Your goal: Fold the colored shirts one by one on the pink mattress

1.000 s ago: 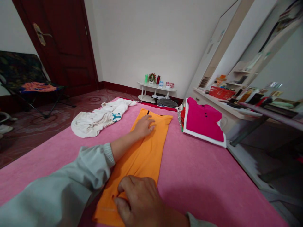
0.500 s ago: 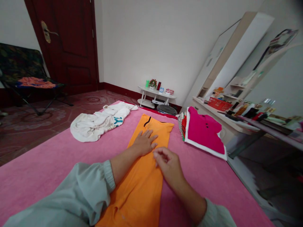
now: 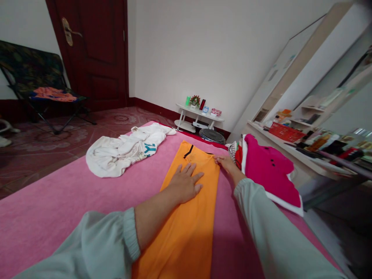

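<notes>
An orange shirt (image 3: 186, 236) lies folded into a long strip on the pink bedspread (image 3: 69, 205), with a dark band at its far, collar end. My left hand (image 3: 185, 183) rests flat on the shirt's upper part, fingers spread. At the far right corner of the strip, my right hand (image 3: 229, 164) pinches the edge of the orange cloth. Left of the strip lies a crumpled white garment (image 3: 119, 155) with teal lettering. To the right, a magenta garment (image 3: 264, 166) tops a stack of folded clothes, close beside my right forearm.
A low white stand (image 3: 200, 112) with small items is beyond the bed. A dresser with a red basket (image 3: 286, 132) and bottles stands on the right. A folding chair (image 3: 35, 73) holding an orange cloth is at the left, near a dark red door (image 3: 95, 50).
My right hand has moved forward from the strip's middle to its far right corner and taken hold there. My left hand stays flat on the shirt. The view has shifted slightly.
</notes>
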Motion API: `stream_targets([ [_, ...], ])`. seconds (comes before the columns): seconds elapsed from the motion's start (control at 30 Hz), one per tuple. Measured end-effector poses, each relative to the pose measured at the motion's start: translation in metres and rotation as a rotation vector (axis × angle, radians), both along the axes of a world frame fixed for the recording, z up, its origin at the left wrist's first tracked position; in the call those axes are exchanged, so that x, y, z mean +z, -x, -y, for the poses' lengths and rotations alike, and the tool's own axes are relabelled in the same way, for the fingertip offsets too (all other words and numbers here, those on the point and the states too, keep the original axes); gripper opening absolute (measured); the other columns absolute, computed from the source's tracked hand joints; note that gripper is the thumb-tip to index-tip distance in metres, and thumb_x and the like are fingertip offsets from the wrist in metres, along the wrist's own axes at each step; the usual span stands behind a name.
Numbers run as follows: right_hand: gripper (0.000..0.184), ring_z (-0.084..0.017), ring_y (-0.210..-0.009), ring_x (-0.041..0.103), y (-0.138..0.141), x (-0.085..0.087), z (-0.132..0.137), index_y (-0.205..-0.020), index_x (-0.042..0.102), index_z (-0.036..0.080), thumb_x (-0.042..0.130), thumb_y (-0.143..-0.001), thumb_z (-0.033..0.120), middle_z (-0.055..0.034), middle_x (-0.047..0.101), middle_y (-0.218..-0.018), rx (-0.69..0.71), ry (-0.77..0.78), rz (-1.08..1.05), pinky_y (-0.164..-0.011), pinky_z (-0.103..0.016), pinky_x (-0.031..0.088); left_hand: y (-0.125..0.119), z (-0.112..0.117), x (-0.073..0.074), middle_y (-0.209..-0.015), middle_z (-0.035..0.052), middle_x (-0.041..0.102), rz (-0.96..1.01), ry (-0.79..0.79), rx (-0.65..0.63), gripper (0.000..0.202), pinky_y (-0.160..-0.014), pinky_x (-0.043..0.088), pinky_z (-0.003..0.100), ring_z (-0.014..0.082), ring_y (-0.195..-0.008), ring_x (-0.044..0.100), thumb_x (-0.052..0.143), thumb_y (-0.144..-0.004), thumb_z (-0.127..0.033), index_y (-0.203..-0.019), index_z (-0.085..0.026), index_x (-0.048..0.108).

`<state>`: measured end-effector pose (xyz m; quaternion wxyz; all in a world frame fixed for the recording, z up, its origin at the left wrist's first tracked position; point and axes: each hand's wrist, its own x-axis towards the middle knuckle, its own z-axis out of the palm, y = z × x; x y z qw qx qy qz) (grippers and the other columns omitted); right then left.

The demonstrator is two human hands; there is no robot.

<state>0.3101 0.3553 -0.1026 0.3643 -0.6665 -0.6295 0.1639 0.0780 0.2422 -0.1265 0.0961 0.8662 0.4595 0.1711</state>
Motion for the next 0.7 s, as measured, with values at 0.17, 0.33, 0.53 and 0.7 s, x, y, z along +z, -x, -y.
stream_targets([
  [0.17, 0.009, -0.020, -0.079, 0.063, 0.013, 0.016, -0.017, -0.070, 0.070, 0.012, 0.061, -0.068, 0.013, -0.0106, 0.070, -0.076, -0.089, 0.064, 0.267, -0.071, -0.027, 0.044, 0.000, 0.001, 0.001, -0.155, 0.0069, 0.027, 0.016, -0.007, 0.008, 0.052, -0.114, 0.015, 0.057, 0.0307, -0.143, 0.022, 0.039, -0.092, -0.050, -0.139, -0.032, 0.046],
  [0.33, 0.025, -0.022, -0.091, 0.064, 0.045, 0.009, -0.019, -0.094, 0.072, 0.014, 0.059, -0.071, 0.013, -0.0138, 0.071, -0.096, -0.168, 0.027, 0.406, -0.078, -0.028, 0.043, 0.000, 0.003, 0.004, -0.156, 0.0105, 0.024, -0.024, 0.001, -0.001, 0.054, -0.113, 0.014, 0.057, 0.0306, -0.144, 0.019, 0.036, -0.093, -0.050, -0.142, -0.029, 0.044],
  [0.53, 0.027, -0.024, -0.094, 0.063, 0.060, 0.000, -0.025, -0.097, 0.070, 0.010, 0.047, -0.083, 0.014, -0.0173, 0.070, -0.097, -0.168, -0.055, 0.464, -0.080, -0.030, 0.044, -0.001, 0.000, 0.001, -0.156, 0.0059, 0.024, -0.026, 0.003, 0.008, 0.054, -0.114, 0.014, 0.058, 0.0298, -0.144, 0.019, 0.036, -0.092, -0.052, -0.141, -0.032, 0.042],
  [0.7, 0.031, -0.019, -0.097, 0.062, 0.068, 0.000, -0.023, -0.108, 0.065, 0.010, 0.047, -0.083, 0.013, -0.0114, 0.070, -0.104, -0.068, -0.081, 0.463, -0.086, -0.025, 0.044, -0.001, -0.001, -0.002, -0.157, 0.0070, 0.021, -0.035, 0.008, 0.030, 0.059, -0.115, 0.012, 0.056, 0.0294, -0.145, 0.015, 0.034, -0.092, -0.054, -0.145, -0.030, 0.036],
])
